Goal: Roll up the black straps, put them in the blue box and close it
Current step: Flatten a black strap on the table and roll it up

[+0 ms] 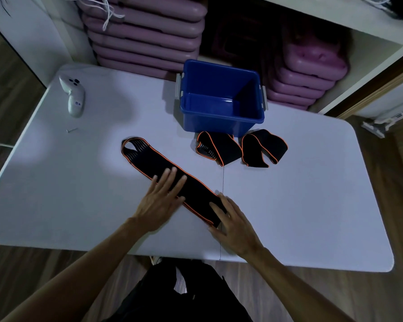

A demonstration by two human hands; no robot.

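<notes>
A long black strap with orange edging [149, 159] lies flat and diagonal across the white table [56, 182]. My left hand [159, 201] presses its middle with straight fingers. My right hand [234, 223] rests with spread fingers on the strap's near end. Two more black straps, loosely folded, lie just in front of the blue box: one [216, 147] to the left, the other [263, 147] to the right. The blue box [221, 122] stands open and empty at the table's far edge. No lid is in view.
A white handheld controller [73, 95] lies at the table's far left, with a small screw [72, 130] near it. Stacks of purple plastic cases [144, 36] fill the shelves behind the table. A seam [222, 182] runs across the tabletop.
</notes>
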